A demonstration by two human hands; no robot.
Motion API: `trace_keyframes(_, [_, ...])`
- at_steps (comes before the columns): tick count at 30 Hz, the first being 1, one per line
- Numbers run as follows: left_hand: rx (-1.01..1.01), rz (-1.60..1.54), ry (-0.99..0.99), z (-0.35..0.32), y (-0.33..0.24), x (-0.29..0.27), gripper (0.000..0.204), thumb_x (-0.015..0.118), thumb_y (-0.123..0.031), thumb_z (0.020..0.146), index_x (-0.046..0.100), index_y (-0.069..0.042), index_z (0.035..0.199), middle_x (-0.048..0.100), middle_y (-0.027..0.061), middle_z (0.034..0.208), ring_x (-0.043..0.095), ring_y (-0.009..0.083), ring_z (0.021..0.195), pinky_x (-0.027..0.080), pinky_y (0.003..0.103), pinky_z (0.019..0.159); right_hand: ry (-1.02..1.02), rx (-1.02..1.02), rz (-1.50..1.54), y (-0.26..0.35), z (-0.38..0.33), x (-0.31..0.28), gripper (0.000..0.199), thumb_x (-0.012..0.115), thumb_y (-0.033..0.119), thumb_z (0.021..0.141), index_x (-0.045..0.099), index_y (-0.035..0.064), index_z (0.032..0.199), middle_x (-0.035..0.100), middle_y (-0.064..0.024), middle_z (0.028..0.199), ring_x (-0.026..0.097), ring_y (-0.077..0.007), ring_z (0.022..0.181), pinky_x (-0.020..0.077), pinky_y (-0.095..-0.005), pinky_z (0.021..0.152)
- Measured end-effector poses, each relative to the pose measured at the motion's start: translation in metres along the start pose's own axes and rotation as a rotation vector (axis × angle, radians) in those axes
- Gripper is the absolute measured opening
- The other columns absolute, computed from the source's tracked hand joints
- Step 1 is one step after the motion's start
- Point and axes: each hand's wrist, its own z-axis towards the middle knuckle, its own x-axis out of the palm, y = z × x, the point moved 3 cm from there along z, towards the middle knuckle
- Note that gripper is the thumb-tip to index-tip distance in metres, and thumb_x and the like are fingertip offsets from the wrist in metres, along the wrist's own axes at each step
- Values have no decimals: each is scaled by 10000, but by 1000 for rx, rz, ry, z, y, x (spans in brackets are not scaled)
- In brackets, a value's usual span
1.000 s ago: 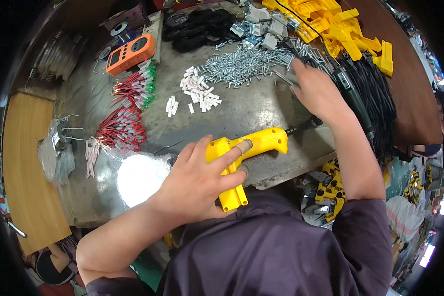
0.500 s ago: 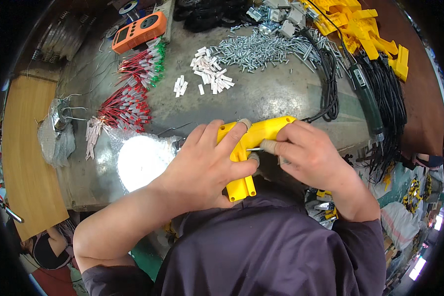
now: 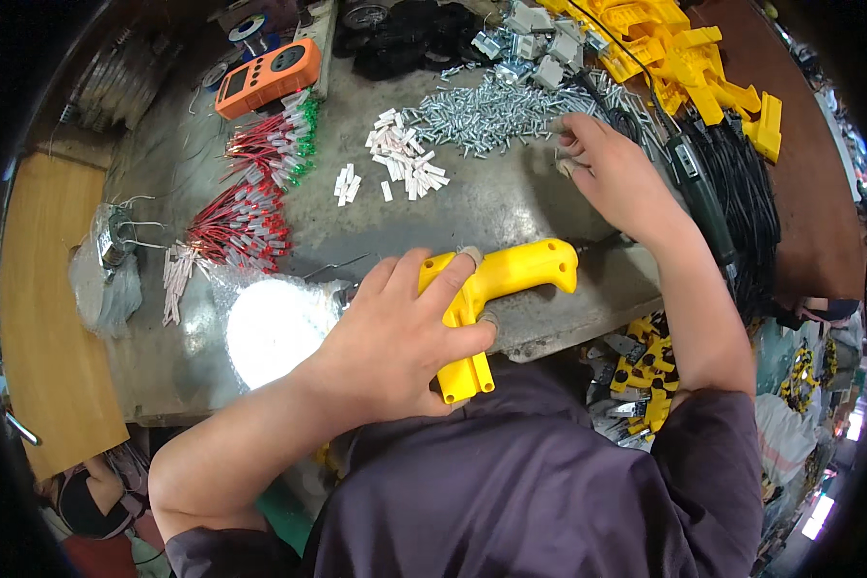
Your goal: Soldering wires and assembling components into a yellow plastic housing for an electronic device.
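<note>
My left hand (image 3: pixel 395 332) is closed around a yellow pistol-shaped plastic housing (image 3: pixel 525 265) with screw holes. Its handle points right, and tan covers wrap my thumb and a fingertip. Past the far right of the housing, my right hand (image 3: pixel 612 169) reaches over the right edge of a pile of small silver screws (image 3: pixel 491 111). Its fingers are bent and apart, with nothing visible between them. A black cord leaves the handle end of the housing, partly under my right forearm.
White strips (image 3: pixel 405 159) lie left of the screws. Farther left are red-wired lamps (image 3: pixel 246 226) and an orange meter (image 3: pixel 268 77). A bright lamp (image 3: pixel 279 332) glows beside my left forearm. Black cords (image 3: pixel 751 207), a dark green screwdriver (image 3: pixel 698 193) and yellow housings (image 3: pixel 694 72) lie at the right.
My right hand has left the housing, where it was at a small metal pin or screw, and moved up to the screws. My left hand keeps its hold; the view shifted slightly.
</note>
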Motion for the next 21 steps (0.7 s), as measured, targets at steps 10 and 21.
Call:
trace_keyframes(10, [-12,3,59,-1,1,0,545,784,-457,603,623,-231,1072,380,191,1393,432,430,1186,403,535,944,199,64,10,-8,18,8,335,564,-20,808,479,13,1130,648,-186,910,624,-383,918,499,-437,793])
trace_keyframes(21, [-10,-11,36,-2,2,0,499,771,-458,625,635,-231,1048,395,184,1391,440,427,1177,401,525,945,74,-375,-162,26,36,17,355,593,1,785,489,36,1122,621,-152,992,600,-355,981,505,-426,802])
